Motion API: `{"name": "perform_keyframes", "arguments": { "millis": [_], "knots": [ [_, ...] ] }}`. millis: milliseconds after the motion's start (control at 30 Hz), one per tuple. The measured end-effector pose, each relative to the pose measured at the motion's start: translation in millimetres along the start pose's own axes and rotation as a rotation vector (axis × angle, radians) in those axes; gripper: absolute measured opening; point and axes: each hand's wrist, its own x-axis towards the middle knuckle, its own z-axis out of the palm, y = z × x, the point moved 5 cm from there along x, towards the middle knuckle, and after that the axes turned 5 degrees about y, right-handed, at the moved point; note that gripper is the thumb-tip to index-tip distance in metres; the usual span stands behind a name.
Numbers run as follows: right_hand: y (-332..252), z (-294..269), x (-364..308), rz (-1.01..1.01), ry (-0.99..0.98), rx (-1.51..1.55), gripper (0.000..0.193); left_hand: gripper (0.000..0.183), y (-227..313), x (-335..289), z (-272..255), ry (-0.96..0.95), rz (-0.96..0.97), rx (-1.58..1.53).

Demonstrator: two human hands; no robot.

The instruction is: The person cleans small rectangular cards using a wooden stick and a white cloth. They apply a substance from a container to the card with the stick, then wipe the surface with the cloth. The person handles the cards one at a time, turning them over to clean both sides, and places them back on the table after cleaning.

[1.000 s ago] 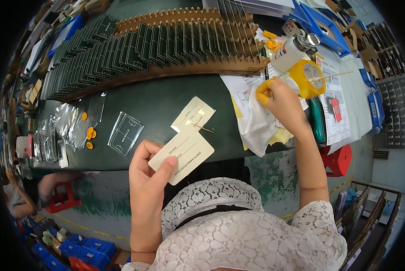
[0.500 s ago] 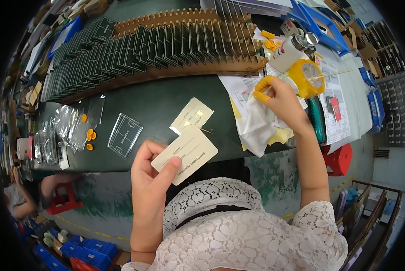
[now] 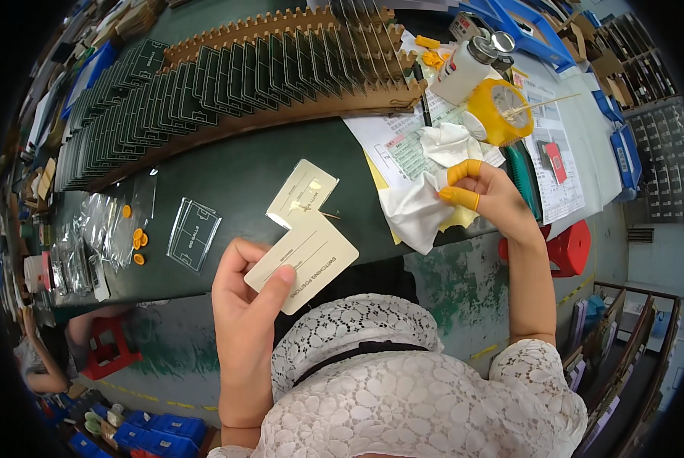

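Note:
My left hand (image 3: 252, 305) grips a cream card (image 3: 311, 256) with rounded corners and dark print, thumb on its face. Just beyond lies another cream card (image 3: 300, 187) with a shiny patch, partly covered by the held one. Yellow finger cots cover the thumb and forefinger of my right hand (image 3: 495, 200), which pinches a white cloth (image 3: 414, 212) at the table's front right. A second piece of white cloth (image 3: 449, 145) rests on the papers behind it. Left of the cards, a dark green card (image 3: 193, 235) with white lines lies on the table.
Slotted brown racks (image 3: 250, 114) hold rows of dark green cards at the back. A white pump bottle (image 3: 464, 69) and a yellow tape roll (image 3: 498, 111) stand at right on papers. Orange finger cots (image 3: 139, 238) and clear plastic bags (image 3: 101, 217) lie at left. A red stool (image 3: 567, 248) stands beyond the table edge.
My right hand has moved down toward the table's front edge, drawing the white cloth away from another piece left on the papers. The left hand keeps hold of its card. The view has shifted slightly.

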Motion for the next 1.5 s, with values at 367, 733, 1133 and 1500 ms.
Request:
{"name": "perform_keyframes", "arguments": {
  "millis": [367,733,1133,1500],
  "knots": [
    [-1.0,-18.3,-17.1,-0.137,0.162,-0.317,0.019,0.015,-2.1,-4.6,2.2,0.000,0.007,0.011],
    [30.8,-17.2,-40.8,0.127,0.040,0.249,0.030,0.016,-6.2,-3.1,5.0,-0.006,-0.007,0.029],
    [17.7,-16.8,-50.1,-0.126,0.155,-0.591,0.023,0.017,-6.9,-5.4,3.9,-0.006,-0.020,0.023],
    [12.1,-11.8,-44.7,0.079,-0.088,0.345,0.016,0.016,-9.7,-1.1,1.7,-0.027,-0.037,-0.022]
  ]
}}
